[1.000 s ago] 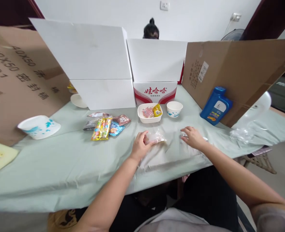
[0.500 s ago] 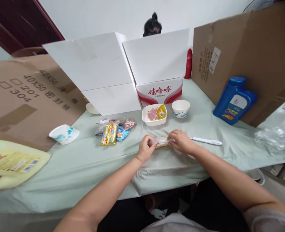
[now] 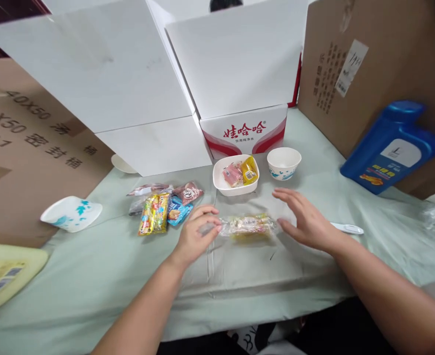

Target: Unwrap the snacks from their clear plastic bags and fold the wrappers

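Observation:
A clear plastic bag of snacks (image 3: 248, 226) lies flat on the pale green tablecloth (image 3: 91, 276) between my hands. My left hand (image 3: 197, 235) rests at the bag's left end, thumb and fingers pinched on its edge. My right hand (image 3: 306, 219) hovers at the bag's right end with fingers stretched out and apart, holding nothing. Behind the bag stands a white rectangular bowl (image 3: 235, 174) with a pink and a yellow packet inside. A small paper cup (image 3: 284, 163) is to the right of the bowl.
Several loose snack packets (image 3: 164, 204) lie left of my left hand. A white pen-like tool (image 3: 347, 228) lies by my right wrist. A blue bottle (image 3: 392, 148) leans at right, a tipped paper bowl (image 3: 71, 213) and yellow jug (image 3: 3, 276) at left. Cardboard and white boxes (image 3: 239, 74) wall the table.
My right hand has let go of the bag's right end and opened. The bag now lies flat. The camera has moved closer and tilted down.

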Demonstrator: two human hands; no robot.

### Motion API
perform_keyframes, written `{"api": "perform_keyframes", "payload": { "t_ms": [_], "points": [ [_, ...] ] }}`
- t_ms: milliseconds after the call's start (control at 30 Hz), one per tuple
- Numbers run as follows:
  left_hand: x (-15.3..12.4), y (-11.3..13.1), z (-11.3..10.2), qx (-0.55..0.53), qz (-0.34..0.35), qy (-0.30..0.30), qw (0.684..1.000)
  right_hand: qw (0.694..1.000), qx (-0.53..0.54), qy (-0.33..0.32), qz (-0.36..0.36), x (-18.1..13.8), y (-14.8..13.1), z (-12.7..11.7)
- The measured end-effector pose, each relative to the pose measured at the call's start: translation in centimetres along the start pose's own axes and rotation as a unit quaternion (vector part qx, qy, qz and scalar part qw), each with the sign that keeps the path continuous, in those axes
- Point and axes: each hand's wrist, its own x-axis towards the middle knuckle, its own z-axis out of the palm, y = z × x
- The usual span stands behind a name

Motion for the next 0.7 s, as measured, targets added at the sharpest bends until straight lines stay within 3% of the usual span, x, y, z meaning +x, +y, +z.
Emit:
{"api": "perform_keyframes", "payload": {
  "t_ms": [100, 200, 300, 467, 567, 700],
  "points": [
    [-0.8, 1.4, -1.2, 0.060, 0.114, -0.064, 0.990, 0.992, 0.041, -0.106, -0.050, -0.3, -1.5, -0.1],
    [-1.8, 3.2, -2.2, 0.132, 0.174, -0.150, 0.964, 0.976, 0.022, -0.204, -0.077, -0.6, -2.6, -0.4],
    [-2.9, 5.3, -2.8, 0.176, 0.174, -0.232, 0.941, 0.963, 0.003, -0.246, -0.109, -0.9, -3.6, -0.8],
    [-4.7, 7.9, -2.0, 0.124, 0.094, -0.360, 0.920, 0.928, -0.002, -0.342, -0.148, -2.0, -5.3, -1.0],
    [-5.1, 8.0, -0.1, 0.146, 0.096, -0.337, 0.925, 0.915, -0.001, -0.381, -0.134, -2.5, -6.0, -0.5],
    [-4.6, 6.3, 2.5, 0.241, 0.149, -0.206, 0.937, 0.919, -0.021, -0.385, -0.081, -2.5, -6.2, 0.7]
  ]
}}
